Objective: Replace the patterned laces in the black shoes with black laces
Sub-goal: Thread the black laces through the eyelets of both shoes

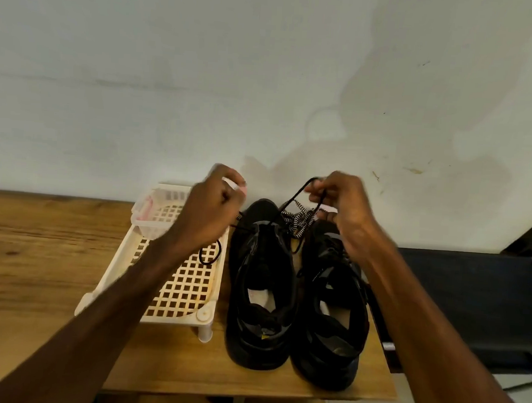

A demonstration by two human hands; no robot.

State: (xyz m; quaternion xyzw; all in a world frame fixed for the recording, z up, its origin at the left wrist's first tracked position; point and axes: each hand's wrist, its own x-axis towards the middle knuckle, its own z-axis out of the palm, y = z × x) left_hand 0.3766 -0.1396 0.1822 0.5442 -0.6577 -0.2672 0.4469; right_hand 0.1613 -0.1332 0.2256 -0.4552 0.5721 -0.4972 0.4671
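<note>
- Centre frame: black shoes (262,283) stand on the wooden surface (34,248), with patterned laces (301,221) heaped by the toes.
- With fingers (317,189) curled, the left hand (214,197) and right hand (337,203) each pinch the black lace (310,185).
- Advice: draw both ends evenly.
</note>
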